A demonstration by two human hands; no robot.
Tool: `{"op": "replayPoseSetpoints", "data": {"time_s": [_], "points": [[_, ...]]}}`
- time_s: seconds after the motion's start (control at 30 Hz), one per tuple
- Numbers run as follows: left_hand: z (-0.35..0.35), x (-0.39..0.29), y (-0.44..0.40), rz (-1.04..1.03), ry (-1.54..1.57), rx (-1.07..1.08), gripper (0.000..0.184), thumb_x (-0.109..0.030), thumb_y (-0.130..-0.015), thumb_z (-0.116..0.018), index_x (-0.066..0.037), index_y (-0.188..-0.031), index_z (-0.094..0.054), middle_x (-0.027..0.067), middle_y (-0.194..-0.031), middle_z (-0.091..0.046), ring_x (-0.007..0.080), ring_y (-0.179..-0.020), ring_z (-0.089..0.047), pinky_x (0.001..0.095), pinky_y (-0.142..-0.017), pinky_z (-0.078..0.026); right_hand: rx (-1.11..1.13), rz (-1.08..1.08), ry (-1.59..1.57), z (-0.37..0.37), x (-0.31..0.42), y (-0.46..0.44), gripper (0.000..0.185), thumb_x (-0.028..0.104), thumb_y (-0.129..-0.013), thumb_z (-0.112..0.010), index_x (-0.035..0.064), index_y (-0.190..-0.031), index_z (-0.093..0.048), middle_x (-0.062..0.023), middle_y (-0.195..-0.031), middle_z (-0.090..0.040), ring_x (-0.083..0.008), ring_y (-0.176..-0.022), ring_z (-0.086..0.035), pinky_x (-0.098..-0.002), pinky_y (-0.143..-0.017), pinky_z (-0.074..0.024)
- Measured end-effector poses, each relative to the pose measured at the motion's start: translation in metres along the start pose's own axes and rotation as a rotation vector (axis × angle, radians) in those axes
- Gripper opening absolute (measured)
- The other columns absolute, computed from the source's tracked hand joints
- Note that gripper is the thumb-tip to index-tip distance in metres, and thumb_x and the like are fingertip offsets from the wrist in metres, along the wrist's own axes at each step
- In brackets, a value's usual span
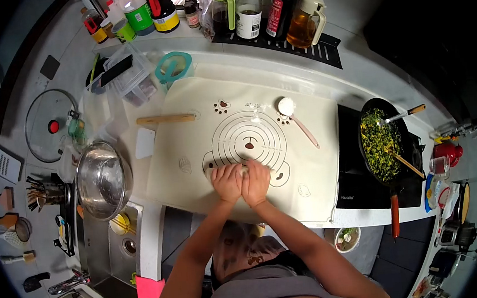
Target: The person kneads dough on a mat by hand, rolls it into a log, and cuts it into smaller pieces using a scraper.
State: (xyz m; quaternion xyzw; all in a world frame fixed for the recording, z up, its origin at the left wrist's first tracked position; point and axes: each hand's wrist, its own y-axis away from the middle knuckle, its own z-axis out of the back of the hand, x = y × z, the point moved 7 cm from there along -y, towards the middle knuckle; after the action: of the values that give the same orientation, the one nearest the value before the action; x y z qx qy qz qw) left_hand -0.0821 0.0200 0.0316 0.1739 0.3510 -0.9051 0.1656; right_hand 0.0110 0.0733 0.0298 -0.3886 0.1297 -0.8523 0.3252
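Note:
My left hand (228, 182) and my right hand (256, 181) press side by side near the front of a cream kneading mat (309, 188). Their fingers curl over a pale lump of dough (244, 169), which they mostly cover. Printed rings and paw marks show on the mat beyond them. To the left on the mat lies a wooden rolling pin (166, 119), with a white dough scraper (145, 142) below it. A long-handled scoop of white flour (286, 106) rests at the back right of the mat.
A steel bowl (104, 181) stands at the left by the sink (136, 221). On the right hob, a wok (394, 209) holds chopped greens (382, 143) and two utensils. Bottles (282, 11) line the back ledge. Clear plastic containers (129, 82) sit at the back left.

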Motion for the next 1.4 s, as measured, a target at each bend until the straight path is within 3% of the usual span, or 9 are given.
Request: {"op": "replayPoseSetpoints", "data": {"time_s": [0.2, 0.43, 0.67, 0.77, 0.9, 0.93, 1.07, 1.23, 1.4], "points": [[-0.014, 0.014, -0.030, -0.127, 0.080, -0.023, 0.020, -0.023, -0.080, -0.054, -0.008, -0.082, -0.067, 0.0048, -0.085, -0.066, 0.0229, -0.075, -0.059, 0.0370, -0.073, -0.041, 0.194, 0.034, -0.033, -0.035, -0.028, -0.027, 0.030, 0.024, -0.088, -0.045, 0.0058, -0.105, -0.061, -0.0134, -0.105, -0.060, -0.0334, -0.096, -0.054, -0.0463, -0.085, -0.0384], [-0.076, 0.058, -0.073, 0.143, -0.012, 0.310, 0.033, -0.022, -0.086, -0.051, -0.004, -0.063, -0.065, 0.0121, -0.066, -0.064, 0.0310, -0.059, -0.061, 0.0443, -0.060, -0.048, 0.269, -0.131, 0.186, -0.075, -0.060, -0.074, 0.030, 0.025, -0.091, -0.042, 0.0087, -0.080, -0.065, -0.0130, -0.070, -0.063, -0.0350, -0.062, -0.059, -0.0467, -0.060, -0.0464], [-0.114, 0.097, -0.079, 0.504, 0.055, 0.582, 0.044, -0.034, -0.089, -0.047, 0.001, -0.071, -0.068, 0.0199, -0.072, -0.066, 0.0383, -0.064, -0.063, 0.0459, -0.062, -0.049, 0.446, -0.254, 0.161, -0.088, -0.068, -0.093, 0.031, 0.029, -0.093, -0.042, 0.0093, -0.085, -0.065, -0.0153, -0.074, -0.066, -0.0366, -0.067, -0.062, -0.0471, -0.065, -0.0500], [-0.114, 0.117, -0.071, 0.732, 0.372, 0.881, 0.046, -0.041, -0.089, -0.046, -0.003, -0.084, -0.072, 0.0233, -0.091, -0.067, 0.0401, -0.085, -0.064, 0.0444, -0.077, -0.050, 0.382, 0.032, 0.015, -0.071, -0.054, -0.085, 0.027, 0.026, -0.091, -0.047, 0.0081, -0.080, -0.064, -0.0128, -0.083, -0.068, -0.0323, -0.078, -0.064, -0.0423, -0.073, -0.0495], [-0.048, 0.067, -0.048, 0.345, -0.128, 0.614, 0.034, -0.033, -0.085, -0.053, -0.005, -0.077, -0.071, 0.0132, -0.084, -0.068, 0.0337, -0.083, -0.062, 0.0479, -0.081, -0.044, 0.410, 0.070, -0.129, -0.019, -0.036, -0.062, 0.026, 0.033, -0.083, -0.060, 0.0072, -0.081, -0.063, -0.0075, -0.086, -0.066, -0.0284, -0.090, -0.060, -0.0487, -0.090, -0.0388], [-0.030, 0.053, -0.040, 0.317, -0.145, 0.528, 0.032, -0.031, -0.086, -0.052, -0.006, -0.079, -0.071, 0.0122, -0.085, -0.068, 0.0324, -0.084, -0.061, 0.0457, -0.081, -0.042, 0.648, -0.070, -0.099, -0.019, -0.037, -0.059, 0.031, 0.037, -0.080, -0.064, 0.0060, -0.086, -0.063, -0.0066, -0.091, -0.064, -0.0270, -0.096, -0.057, -0.0507, -0.095, -0.0329], [0.009, 0.021, -0.001, 0.236, -0.116, 0.131, 0.026, -0.026, -0.085, -0.050, -0.008, -0.084, -0.069, 0.0066, -0.090, -0.066, 0.0269, -0.087, -0.058, 0.0425, -0.084, -0.038, 0.225, 0.029, 0.034, -0.011, -0.007, -0.024, 0.031, 0.033, -0.079, -0.062, 0.0065, -0.096, -0.060, -0.0093, -0.101, -0.061, -0.0284, -0.094, -0.055, -0.0476, -0.089, -0.0353], [0.022, 0.014, 0.029, 0.120, -0.047, -0.202, 0.027, -0.022, -0.082, -0.046, -0.006, -0.093, -0.065, 0.0097, -0.097, -0.063, 0.0309, -0.089, -0.054, 0.0469, -0.085, -0.036, 0.077, 0.146, -0.021, -0.004, -0.012, 0.007, 0.030, 0.025, -0.079, -0.057, 0.0058, -0.101, -0.060, -0.0097, -0.100, -0.059, -0.0291, -0.093, -0.054, -0.0444, -0.085, -0.0355], [0.002, 0.037, 0.007, 0.183, 0.014, -0.080, 0.024, -0.020, -0.081, -0.047, -0.006, -0.087, -0.065, 0.0103, -0.088, -0.062, 0.0303, -0.084, -0.054, 0.0448, -0.082, -0.038, 0.206, 0.220, -0.088, -0.019, -0.025, -0.029, 0.024, 0.022, -0.080, -0.056, 0.0061, -0.096, -0.063, -0.0102, -0.094, -0.062, -0.0294, -0.085, -0.058, -0.0411, -0.076, -0.0424]]}}
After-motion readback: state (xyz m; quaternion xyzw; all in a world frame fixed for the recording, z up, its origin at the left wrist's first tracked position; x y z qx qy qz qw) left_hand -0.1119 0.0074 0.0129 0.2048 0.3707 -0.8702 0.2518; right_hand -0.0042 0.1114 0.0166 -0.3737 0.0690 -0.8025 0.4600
